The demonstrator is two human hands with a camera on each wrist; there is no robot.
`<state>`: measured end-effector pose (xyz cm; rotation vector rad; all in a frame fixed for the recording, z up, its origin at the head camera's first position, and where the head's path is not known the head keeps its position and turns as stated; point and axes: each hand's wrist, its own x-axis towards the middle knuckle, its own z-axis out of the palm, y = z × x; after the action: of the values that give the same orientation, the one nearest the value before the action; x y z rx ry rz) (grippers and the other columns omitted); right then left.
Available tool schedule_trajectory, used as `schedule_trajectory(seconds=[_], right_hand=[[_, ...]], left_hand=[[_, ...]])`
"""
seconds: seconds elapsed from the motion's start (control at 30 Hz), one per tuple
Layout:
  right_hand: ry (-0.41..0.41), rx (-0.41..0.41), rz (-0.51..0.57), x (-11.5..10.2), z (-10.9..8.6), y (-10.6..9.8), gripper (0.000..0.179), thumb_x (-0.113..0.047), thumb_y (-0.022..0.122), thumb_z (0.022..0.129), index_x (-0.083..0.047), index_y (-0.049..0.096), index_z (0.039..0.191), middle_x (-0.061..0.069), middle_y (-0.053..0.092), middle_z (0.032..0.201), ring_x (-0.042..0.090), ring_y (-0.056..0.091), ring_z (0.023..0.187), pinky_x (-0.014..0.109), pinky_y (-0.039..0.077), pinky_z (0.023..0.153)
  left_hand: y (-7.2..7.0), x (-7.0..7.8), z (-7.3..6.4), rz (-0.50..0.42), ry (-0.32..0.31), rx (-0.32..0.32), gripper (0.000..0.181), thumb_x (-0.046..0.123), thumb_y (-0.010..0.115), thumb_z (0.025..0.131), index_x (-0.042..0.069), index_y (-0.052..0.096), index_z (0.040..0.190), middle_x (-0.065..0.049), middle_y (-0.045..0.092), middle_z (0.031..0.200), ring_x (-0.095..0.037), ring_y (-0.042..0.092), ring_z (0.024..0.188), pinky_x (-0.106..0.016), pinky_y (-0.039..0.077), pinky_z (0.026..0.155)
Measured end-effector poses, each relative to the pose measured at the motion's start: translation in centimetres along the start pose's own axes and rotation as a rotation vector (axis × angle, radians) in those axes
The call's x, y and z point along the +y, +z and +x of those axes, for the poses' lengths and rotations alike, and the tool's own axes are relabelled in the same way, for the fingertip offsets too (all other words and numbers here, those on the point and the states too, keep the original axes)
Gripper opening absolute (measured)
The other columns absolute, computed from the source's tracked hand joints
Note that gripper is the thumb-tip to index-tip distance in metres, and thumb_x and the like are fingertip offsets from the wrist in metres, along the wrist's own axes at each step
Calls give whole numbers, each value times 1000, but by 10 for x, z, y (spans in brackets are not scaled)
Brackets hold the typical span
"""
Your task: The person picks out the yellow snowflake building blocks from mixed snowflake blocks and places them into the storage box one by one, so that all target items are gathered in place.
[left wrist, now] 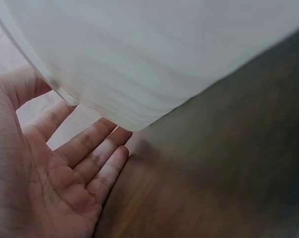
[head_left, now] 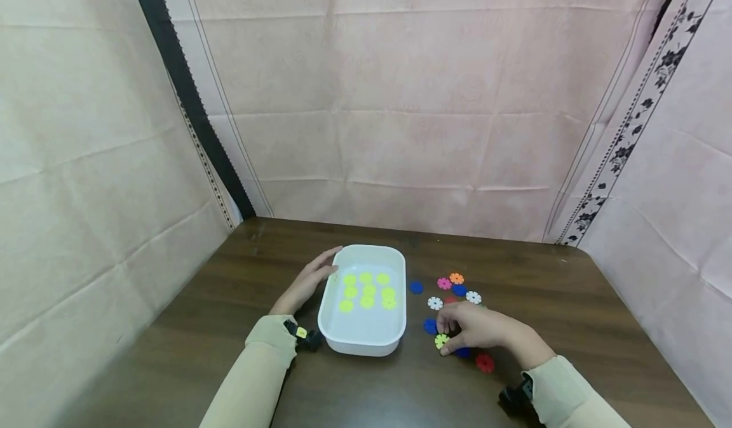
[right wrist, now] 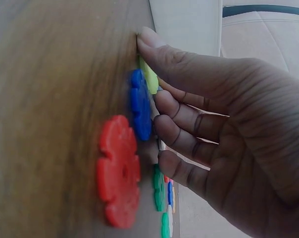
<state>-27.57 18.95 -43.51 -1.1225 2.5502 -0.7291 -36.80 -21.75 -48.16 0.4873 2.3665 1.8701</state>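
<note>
A white plastic tub (head_left: 362, 342) stands on the table with several flat yellow-green pieces (head_left: 368, 290) on its floor. My left hand (head_left: 305, 283) is at the tub's far left corner, thumb on the rim and the other fingers loosely extended along the outside wall (left wrist: 134, 116). To the right of the tub, my right hand (head_left: 477, 327) has its thumb and index finger around a yellow-green flower-shaped disc (head_left: 441, 341), low over the table. Close by its fingers lie a blue disc (right wrist: 141, 105) and a red disc (right wrist: 120, 171).
Several more flower-shaped discs lie right of the tub, among them an orange disc (head_left: 456, 278), a pink disc (head_left: 444, 283), a white disc (head_left: 435, 303) and a blue disc (head_left: 416, 287). The brown wooden table (head_left: 343, 396) meets pale cloth hangings (head_left: 400, 129) at the back and sides.
</note>
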Motion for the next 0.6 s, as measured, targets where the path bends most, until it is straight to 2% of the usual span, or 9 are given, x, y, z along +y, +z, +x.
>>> schedule_trajectory(seconds=[0.23,0.4,0.6], right_hand=[[4,15,-24,1,1,0,30,-37,85,80,-22,62,93,-5,60,85,14,56,80,26,51,70],[-1,5,-6,2,2,0,30,-35,84,82,-21,61,97,-6,61,85,15,57,81,26,52,71],[-21,5,35,3,2,1,26,-28,81,86,-20,61,101,-8,62,85,9,58,78,26,54,70]], left_hand=[[0,1,1,1,13,7,48,39,56,101,37,48,148,1,54,144,-24,49,132,-60,30,113],[0,0,0,0,6,4,47,39,56,101,39,48,148,2,53,144,-24,48,133,-60,29,113],[1,-2,-1,10,0,7,49,41,57,100,39,48,148,3,52,145,-24,48,133,-60,29,113]])
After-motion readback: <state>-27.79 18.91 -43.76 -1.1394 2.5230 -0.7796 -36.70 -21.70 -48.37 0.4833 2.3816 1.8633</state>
